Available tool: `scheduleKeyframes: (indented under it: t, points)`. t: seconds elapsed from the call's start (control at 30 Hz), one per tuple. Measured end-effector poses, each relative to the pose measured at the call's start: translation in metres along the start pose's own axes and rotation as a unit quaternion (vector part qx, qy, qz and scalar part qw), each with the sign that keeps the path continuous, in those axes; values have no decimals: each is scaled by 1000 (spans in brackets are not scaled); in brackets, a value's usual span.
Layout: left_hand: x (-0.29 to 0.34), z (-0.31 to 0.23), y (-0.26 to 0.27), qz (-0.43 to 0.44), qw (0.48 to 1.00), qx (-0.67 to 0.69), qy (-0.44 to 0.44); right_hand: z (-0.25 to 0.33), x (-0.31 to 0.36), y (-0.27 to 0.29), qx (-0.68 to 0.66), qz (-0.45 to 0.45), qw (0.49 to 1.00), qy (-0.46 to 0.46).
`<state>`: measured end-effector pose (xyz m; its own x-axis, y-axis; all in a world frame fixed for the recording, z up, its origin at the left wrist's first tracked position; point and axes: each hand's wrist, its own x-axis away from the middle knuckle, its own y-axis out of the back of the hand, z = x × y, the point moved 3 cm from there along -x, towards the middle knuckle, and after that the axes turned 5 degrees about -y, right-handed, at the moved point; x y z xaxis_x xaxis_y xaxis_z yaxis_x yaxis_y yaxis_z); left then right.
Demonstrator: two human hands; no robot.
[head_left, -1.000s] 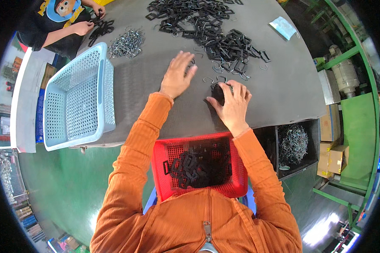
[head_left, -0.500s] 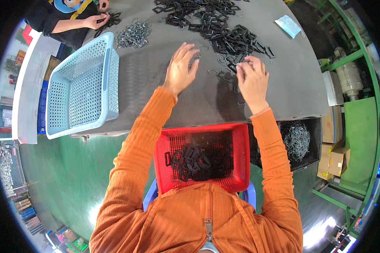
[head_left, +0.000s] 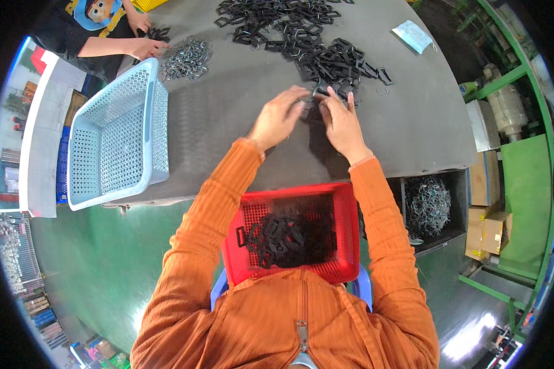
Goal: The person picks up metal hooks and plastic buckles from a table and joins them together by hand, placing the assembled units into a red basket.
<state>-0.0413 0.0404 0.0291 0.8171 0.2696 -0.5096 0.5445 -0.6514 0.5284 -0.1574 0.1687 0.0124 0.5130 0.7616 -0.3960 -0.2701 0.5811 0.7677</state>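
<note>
My left hand [head_left: 279, 117] and my right hand [head_left: 343, 126] meet over the grey table, fingertips almost touching. Both have their fingers curled in, though the right forefinger points up. A bent metal hook [head_left: 316, 88] shows at the fingertips, with a dark piece just under it. Which hand grips which is blurred and partly hidden. Right behind them spreads a heap of black rectangular buckles [head_left: 332, 61], mixed with metal hooks. A red basket [head_left: 353, 237] in front of my body holds more black buckles [head_left: 277, 240].
A light blue basket [head_left: 157, 132] stands at the table's left edge. Behind it lies a pile of metal hooks [head_left: 188, 59], next to a co-worker's hand [head_left: 146, 48]. A blue face mask [head_left: 413, 37] lies far right. Below the table's right edge, a black bin holds metal hooks [head_left: 428, 206].
My hands have come together, the left moving right and slightly nearer, the right moving left and nearer. The left fingers, spread before, have curled in. The co-worker's hands have shifted slightly.
</note>
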Motion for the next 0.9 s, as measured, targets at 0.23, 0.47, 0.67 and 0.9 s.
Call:
scheduleKeyframes:
  t: [0.23,0.47,0.67,0.9]
  points:
    - [75,-10,60,37,978,-191,68,63,68,44,-190,173,966,2]
    - [26,-4,-11,105,930,-350,31,14,35,0,108,5,992,-58]
    - [23,-17,-39,95,992,-67,-52,1,35,4,-219,58,969,-98]
    - [20,-18,60,-223,966,92,91,103,47,-25,120,33,986,109]
